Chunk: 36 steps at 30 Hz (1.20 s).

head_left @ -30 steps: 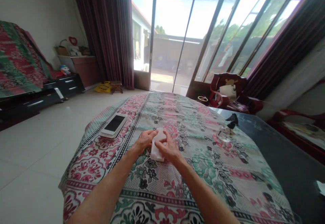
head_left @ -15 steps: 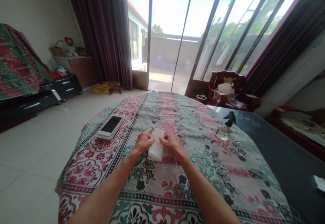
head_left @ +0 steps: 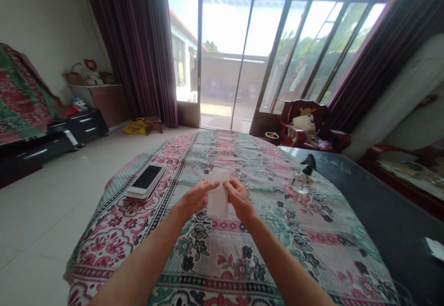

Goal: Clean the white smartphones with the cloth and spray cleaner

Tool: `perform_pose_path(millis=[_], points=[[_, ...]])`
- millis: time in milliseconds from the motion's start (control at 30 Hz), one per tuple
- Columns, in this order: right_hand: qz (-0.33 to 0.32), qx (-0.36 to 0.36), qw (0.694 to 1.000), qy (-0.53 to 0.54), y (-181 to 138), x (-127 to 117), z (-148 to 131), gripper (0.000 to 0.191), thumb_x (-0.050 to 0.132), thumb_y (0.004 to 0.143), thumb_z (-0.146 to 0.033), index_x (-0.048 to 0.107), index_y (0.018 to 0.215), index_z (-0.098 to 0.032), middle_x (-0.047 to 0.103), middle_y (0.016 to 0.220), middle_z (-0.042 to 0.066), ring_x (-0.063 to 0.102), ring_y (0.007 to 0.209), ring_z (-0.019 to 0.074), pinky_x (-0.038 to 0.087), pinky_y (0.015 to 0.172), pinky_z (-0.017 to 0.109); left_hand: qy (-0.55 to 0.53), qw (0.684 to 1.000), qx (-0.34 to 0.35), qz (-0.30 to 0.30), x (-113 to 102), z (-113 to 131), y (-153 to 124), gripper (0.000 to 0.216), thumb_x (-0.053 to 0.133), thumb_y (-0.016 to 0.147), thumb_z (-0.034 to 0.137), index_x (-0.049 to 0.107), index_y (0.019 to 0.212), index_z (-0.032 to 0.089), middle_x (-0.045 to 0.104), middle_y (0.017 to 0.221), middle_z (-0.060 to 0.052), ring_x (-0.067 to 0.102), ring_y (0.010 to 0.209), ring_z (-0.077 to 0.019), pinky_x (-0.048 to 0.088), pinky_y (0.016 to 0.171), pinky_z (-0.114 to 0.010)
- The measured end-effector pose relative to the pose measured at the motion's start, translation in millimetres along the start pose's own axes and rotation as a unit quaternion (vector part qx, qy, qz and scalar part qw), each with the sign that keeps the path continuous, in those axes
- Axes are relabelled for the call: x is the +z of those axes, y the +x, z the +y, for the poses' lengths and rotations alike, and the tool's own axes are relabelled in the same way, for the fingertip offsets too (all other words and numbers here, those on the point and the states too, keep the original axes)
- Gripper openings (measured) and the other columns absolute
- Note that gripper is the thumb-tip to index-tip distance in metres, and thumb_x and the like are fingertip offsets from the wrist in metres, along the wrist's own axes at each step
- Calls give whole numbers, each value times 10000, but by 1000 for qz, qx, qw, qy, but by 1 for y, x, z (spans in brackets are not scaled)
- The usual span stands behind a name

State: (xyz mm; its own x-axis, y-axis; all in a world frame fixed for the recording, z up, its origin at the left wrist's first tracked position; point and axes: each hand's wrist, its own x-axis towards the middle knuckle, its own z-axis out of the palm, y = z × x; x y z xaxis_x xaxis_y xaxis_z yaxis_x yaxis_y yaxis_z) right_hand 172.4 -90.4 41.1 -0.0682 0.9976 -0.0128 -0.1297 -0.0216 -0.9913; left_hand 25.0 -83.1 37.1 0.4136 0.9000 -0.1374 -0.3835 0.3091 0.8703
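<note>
A folded white tissue [head_left: 218,205] is held between my two hands, a little above the patterned tablecloth [head_left: 243,246]. My left hand [head_left: 196,196] grips its left edge, the thumb laid across the front and the other fingers partly hidden behind. On the opposite edge, my right hand [head_left: 239,198] pinches the tissue between thumb and curled fingers. Left of my hands, a white smartphone [head_left: 147,180] lies face up on top of another flat item.
A small clear glass vessel [head_left: 299,183] stands at the table's right, with a black figure [head_left: 308,165] by it. Beyond is a dark table [head_left: 360,190]. A wooden chair [head_left: 294,121] stands near the glass doors, and a yellow bag [head_left: 135,126] lies on the floor.
The tissue has tilted up to face me more and shifted slightly right in view. My left thumb now stretches across it. The whole view has turned slightly.
</note>
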Motion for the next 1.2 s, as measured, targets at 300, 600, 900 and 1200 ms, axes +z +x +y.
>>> perform_pose_path(millis=[300,600,900,1200], points=[[15,34,998,-48,-7,-46,2,458,702,647,-511,602,932,-166,667,797,30,583,626,125,455,544,220,-149,977,10,153,41,8,54,177,596,867,196,610,996,75,678,768,-77,622,644,-153,545,692,-283],[59,36,998,6,-2,-82,11,431,710,606,-443,637,902,-138,603,703,2,532,563,104,476,515,223,-168,969,-28,179,47,-8,81,190,595,877,248,578,1032,138,665,820,-57,646,699,-149,551,663,-252],[111,5,994,5,5,-119,-6,363,639,637,-437,639,881,-168,625,783,15,569,664,131,498,531,220,131,987,-70,-68,16,-11,62,387,807,650,308,694,934,70,684,787,-90,623,622,-129,473,527,-192],[-92,-44,982,-162,-3,-115,-26,281,626,721,-432,659,773,-159,551,603,-27,472,552,94,403,493,193,89,982,-55,-154,25,1,49,473,697,757,485,678,1080,140,680,1123,-153,654,963,-232,506,761,-272]])
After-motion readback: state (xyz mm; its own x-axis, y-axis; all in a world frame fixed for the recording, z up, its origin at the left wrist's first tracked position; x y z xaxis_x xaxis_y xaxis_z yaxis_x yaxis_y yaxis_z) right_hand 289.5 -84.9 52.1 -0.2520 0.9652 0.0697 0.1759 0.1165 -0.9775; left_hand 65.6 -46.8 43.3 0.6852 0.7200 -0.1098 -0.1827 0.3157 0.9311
